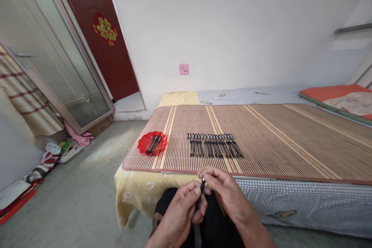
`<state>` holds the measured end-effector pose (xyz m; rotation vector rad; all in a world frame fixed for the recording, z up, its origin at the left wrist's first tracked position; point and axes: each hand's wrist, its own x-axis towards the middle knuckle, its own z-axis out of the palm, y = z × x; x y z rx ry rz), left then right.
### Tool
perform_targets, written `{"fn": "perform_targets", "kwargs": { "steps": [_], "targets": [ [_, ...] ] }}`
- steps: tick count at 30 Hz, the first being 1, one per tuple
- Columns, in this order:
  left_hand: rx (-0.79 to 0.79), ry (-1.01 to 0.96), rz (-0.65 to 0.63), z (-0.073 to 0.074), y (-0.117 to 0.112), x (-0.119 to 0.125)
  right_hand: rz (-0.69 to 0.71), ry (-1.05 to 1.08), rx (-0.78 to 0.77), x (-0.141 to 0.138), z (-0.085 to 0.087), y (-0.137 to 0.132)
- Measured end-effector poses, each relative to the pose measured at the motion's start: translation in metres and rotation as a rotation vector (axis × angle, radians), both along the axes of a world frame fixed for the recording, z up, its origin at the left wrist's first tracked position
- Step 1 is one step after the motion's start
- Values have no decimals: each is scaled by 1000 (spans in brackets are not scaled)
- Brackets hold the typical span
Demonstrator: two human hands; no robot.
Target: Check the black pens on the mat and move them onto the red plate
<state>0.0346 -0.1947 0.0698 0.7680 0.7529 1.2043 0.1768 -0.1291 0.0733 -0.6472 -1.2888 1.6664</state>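
Observation:
Over my lap, just short of the bed's front edge, my left hand (186, 205) is closed around the barrel of a black pen (202, 186). My right hand (222, 190) pinches at the pen's upper end, where a small pale tip shows. Most of the barrel is hidden by my fingers. Beyond my hands, a row of several black pens (213, 146) lies side by side on the striped bamboo mat (270, 143). To the left of the row, a red scalloped dish (142, 145) holds a few more dark pens (154, 144).
The mat covers a bed with a yellow cloth (139, 186) and a checked sheet (305, 205) hanging over its front. A folded orange pad (328, 93) lies at the far right. Books and cloths (69, 151) lie along the left wall, near a glass door (66, 46).

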Motion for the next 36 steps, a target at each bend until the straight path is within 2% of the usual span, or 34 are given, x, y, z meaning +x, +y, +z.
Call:
{"fn": "perform_targets", "kwargs": {
  "steps": [6,12,18,23,30,36],
  "targets": [
    [-6,-20,0,-3,1,-2,-6,-15,-36,1,-7,1],
    [-18,-32,14,-2,3,-2,47,-36,22,0,-1,0],
    [-27,-27,17,1,3,-2,54,12,-34,-4,0,2],
    [-17,-36,21,1,4,-4,53,-12,-19,-4,0,2],
    [-7,-15,17,-7,4,-3,26,-24,-27,-6,-2,1],
    [40,154,118,-19,9,-4,-33,-148,2,-7,-9,4]
  ]
}}
